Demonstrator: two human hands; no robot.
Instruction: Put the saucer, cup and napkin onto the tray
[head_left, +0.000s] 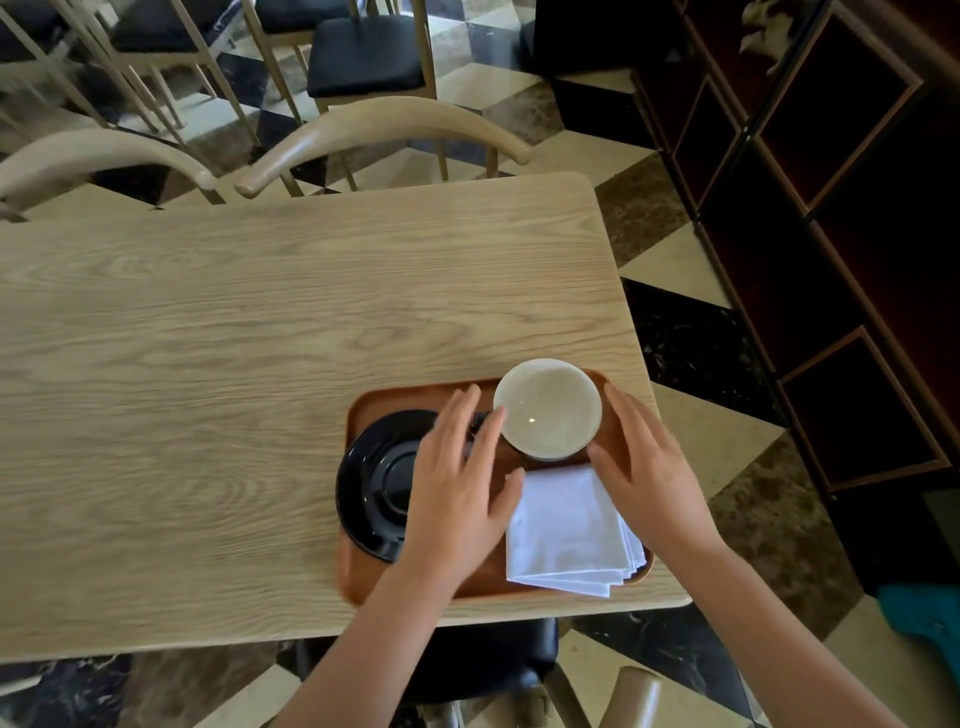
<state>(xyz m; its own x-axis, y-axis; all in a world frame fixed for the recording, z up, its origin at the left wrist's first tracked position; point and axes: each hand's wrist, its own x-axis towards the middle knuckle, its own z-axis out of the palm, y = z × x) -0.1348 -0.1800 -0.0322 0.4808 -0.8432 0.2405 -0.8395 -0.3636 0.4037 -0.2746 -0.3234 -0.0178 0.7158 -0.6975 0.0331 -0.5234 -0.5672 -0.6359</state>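
Observation:
An orange-brown wooden tray (382, 397) lies at the near right end of the table. On its left part rests a black saucer (371, 483). A white cup (548, 408) stands upright at the tray's far right. A folded white napkin (569, 532) lies on the near right part, its corner jutting over the tray's rim. My left hand (460, 483) hovers over the saucer's right side, fingers spread, its fingertips close to the cup's left edge. My right hand (647, 467) is spread open just right of the cup, above the napkin's far corner. Neither hand grips anything.
The light wooden table (234, 364) stretches left and away from the tray. Two pale wooden chair backs (384, 130) stand at its far edge. A dark shelving unit (831, 208) lines the right side. A black seat (488, 654) sits under the near edge.

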